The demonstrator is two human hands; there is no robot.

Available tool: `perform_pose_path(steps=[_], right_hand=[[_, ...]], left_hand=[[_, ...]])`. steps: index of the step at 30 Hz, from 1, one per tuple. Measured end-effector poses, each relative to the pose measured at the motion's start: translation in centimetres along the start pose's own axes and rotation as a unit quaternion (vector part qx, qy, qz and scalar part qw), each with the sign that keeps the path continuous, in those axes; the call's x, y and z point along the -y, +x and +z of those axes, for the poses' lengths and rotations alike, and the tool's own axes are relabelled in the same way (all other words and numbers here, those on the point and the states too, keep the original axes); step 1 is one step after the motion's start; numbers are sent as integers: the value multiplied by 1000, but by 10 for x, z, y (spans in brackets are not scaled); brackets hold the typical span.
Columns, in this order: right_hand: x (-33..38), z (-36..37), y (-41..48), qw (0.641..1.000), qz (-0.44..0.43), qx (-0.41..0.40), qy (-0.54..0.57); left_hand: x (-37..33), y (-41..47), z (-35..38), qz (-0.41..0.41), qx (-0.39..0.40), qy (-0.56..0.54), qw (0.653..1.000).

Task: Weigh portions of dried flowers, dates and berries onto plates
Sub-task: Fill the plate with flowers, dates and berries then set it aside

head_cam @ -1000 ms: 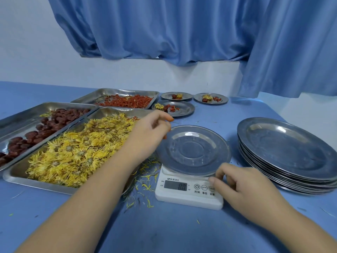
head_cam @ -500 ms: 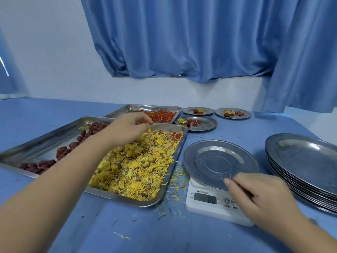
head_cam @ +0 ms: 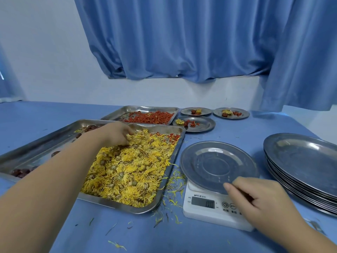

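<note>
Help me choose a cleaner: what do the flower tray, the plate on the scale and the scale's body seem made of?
The flower tray and plate look like stainless steel: silvery, mirror-like glints. The scale body, probably white plastic: matte, rounded corners.
</note>
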State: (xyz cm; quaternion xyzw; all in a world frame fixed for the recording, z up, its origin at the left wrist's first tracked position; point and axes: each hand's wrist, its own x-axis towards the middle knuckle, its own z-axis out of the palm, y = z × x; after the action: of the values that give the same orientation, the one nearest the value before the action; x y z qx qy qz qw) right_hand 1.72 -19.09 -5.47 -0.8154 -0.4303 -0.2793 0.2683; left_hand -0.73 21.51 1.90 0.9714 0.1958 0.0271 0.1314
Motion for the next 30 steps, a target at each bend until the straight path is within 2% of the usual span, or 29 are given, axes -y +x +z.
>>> perform_pose_path(steps=[7, 14, 24, 30], right_hand=[[0, -2, -2, 1000, 7, 9, 17], [1, -2, -2, 1000, 3, 13, 28], [1, -5, -2, 999, 10, 19, 36], [2, -7, -1, 999, 7, 15, 37]], left_hand=[[-7, -6, -23, 19, -48, -144, 988], [-11, -12, -25, 12, -36, -242, 969], [-30, -19, -17, 37, -35, -189, 981], [-48, -23, -12, 40, -42, -249, 967]])
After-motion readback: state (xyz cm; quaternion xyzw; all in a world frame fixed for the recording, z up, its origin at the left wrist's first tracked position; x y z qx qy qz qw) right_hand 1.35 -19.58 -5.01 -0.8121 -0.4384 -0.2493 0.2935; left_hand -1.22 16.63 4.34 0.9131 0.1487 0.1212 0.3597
